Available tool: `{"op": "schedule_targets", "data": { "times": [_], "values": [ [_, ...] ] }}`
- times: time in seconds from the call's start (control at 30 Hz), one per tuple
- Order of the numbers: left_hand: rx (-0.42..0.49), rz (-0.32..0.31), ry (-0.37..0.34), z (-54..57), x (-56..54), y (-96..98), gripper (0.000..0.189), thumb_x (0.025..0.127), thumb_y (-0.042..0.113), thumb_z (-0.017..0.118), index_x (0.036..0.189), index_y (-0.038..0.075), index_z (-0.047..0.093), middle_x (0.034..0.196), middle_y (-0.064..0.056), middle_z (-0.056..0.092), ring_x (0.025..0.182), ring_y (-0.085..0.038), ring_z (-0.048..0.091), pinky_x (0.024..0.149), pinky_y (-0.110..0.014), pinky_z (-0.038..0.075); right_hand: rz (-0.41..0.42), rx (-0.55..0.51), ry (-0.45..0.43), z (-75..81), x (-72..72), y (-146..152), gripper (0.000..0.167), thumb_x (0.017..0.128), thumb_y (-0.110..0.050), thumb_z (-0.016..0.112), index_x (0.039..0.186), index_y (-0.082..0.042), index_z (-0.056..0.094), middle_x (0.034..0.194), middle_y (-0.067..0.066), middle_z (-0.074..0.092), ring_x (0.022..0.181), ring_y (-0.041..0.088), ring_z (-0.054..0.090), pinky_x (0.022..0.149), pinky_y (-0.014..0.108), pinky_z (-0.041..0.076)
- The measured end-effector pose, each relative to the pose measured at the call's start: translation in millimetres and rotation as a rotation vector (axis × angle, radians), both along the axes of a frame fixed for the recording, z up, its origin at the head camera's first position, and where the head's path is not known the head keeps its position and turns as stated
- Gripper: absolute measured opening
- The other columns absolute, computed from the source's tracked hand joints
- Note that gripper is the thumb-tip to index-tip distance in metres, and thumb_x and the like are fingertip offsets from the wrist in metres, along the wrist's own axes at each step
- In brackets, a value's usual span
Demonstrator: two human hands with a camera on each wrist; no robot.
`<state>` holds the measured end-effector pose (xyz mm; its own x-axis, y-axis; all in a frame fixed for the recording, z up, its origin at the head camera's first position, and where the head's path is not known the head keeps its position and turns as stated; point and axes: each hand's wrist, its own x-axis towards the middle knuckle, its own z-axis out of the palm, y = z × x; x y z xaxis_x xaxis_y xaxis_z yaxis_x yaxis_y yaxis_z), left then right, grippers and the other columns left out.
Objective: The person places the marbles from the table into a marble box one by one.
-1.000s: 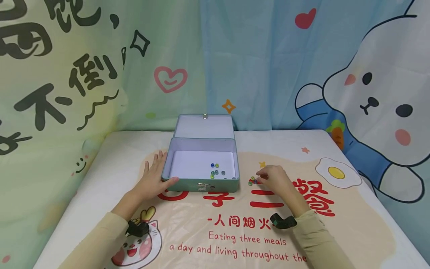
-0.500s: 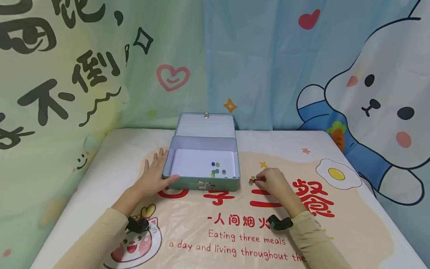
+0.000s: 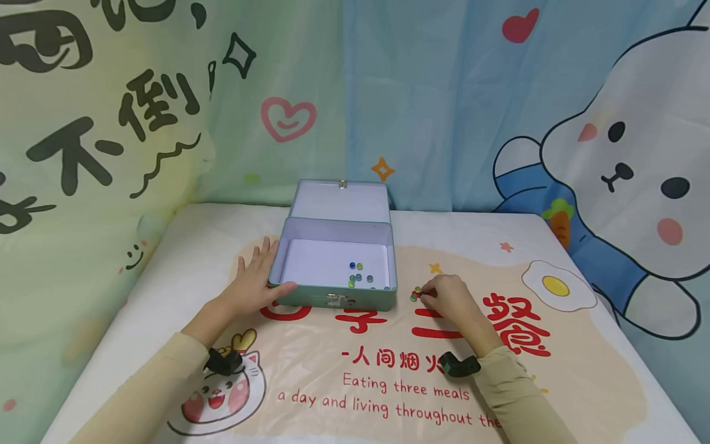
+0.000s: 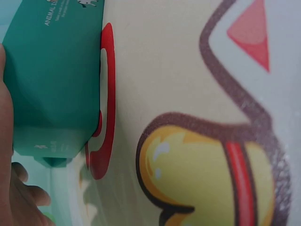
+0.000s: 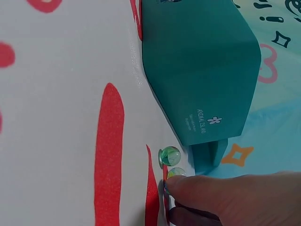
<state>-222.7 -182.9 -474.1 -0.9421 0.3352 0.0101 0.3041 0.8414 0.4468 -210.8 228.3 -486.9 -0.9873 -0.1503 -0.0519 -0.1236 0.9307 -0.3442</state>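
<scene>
A green tin box [image 3: 366, 301] with a pale inside stands with its hinged lid [image 3: 339, 200] raised at the back. My left hand [image 3: 251, 288] rests against its left side, fingers straight and thumb at the front corner. Several glass marbles [image 3: 358, 277] lie in the box's right half. Right of the box, a few more marbles [image 3: 413, 297] sit on the cloth. There my right hand [image 3: 450, 301] pinches a marble between thumb and fingertips, which mostly hide it. In the right wrist view, a clear green marble [image 5: 170, 156] lies just beyond the thumb [image 5: 202, 188].
A printed cloth [image 3: 310, 382] with red lettering covers the table. Behind it hangs a patterned curtain [image 3: 421, 111], close to the raised lid. Black wrist cameras sit on the left wrist [image 3: 224, 362] and the right wrist [image 3: 459, 365].
My right fingertips have closed in on a marble beside the box. The left hand stays at the box's side. The head view has shifted slightly.
</scene>
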Motion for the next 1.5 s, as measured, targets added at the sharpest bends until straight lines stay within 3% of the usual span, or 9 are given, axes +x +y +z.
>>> {"op": "schedule_targets", "data": {
  "times": [0.33, 0.7, 1.03, 1.23, 1.5],
  "values": [
    [0.000, 0.001, 0.005, -1.9, -0.8, 0.1, 0.105, 0.083, 0.067, 0.052, 0.154, 0.013, -0.004, 0.160, -0.017, -0.006, 0.144, -0.045, 0.002, 0.107, -0.070, -0.002, 0.017, -0.003, 0.021, 0.0, 0.0, 5, 0.023, 0.080, -0.016, 0.075, 0.099, -0.004, 0.074, 0.096, 0.012, 0.071, 0.084, 0.022, 0.060, 0.084, 0.040, 0.053],
    [0.013, 0.008, 0.010, -2.2, 0.5, 0.5, 0.103, 0.084, 0.065, 0.052, 0.154, 0.012, -0.003, 0.160, -0.017, -0.004, 0.144, -0.045, 0.005, 0.109, -0.068, -0.001, 0.029, -0.066, 0.047, 3.8, 0.4, 9, 0.010, 0.078, -0.012, 0.076, 0.085, -0.007, 0.071, 0.079, 0.004, 0.069, 0.071, 0.016, 0.055, 0.070, 0.033, 0.052],
    [0.016, 0.014, 0.018, -2.9, 0.5, 1.4, 0.104, 0.084, 0.066, 0.053, 0.154, 0.013, -0.003, 0.160, -0.018, -0.003, 0.144, -0.046, 0.006, 0.108, -0.069, -0.002, -0.019, -0.108, -0.006, 7.5, -0.6, 9, 0.020, 0.081, -0.013, 0.072, 0.101, -0.008, 0.071, 0.090, 0.004, 0.069, 0.081, 0.017, 0.060, 0.079, 0.036, 0.054],
    [0.014, 0.016, 0.021, -4.1, 0.4, 1.2, 0.104, 0.083, 0.066, 0.053, 0.154, 0.012, -0.001, 0.160, -0.019, -0.002, 0.143, -0.047, 0.006, 0.108, -0.069, -0.001, -0.036, -0.096, -0.009, 11.4, -0.8, 6, 0.015, 0.082, -0.013, 0.072, 0.097, -0.009, 0.073, 0.090, 0.004, 0.070, 0.081, 0.018, 0.059, 0.078, 0.035, 0.054],
    [0.021, 0.018, 0.022, -3.4, 1.6, 2.1, 0.104, 0.083, 0.066, 0.054, 0.154, 0.012, -0.001, 0.159, -0.020, -0.001, 0.143, -0.048, 0.006, 0.108, -0.069, -0.002, 0.001, -0.104, 0.063, 13.8, -2.1, 5, 0.011, 0.080, -0.010, 0.074, 0.091, -0.008, 0.073, 0.086, 0.005, 0.070, 0.077, 0.017, 0.060, 0.075, 0.034, 0.054]
  ]
}}
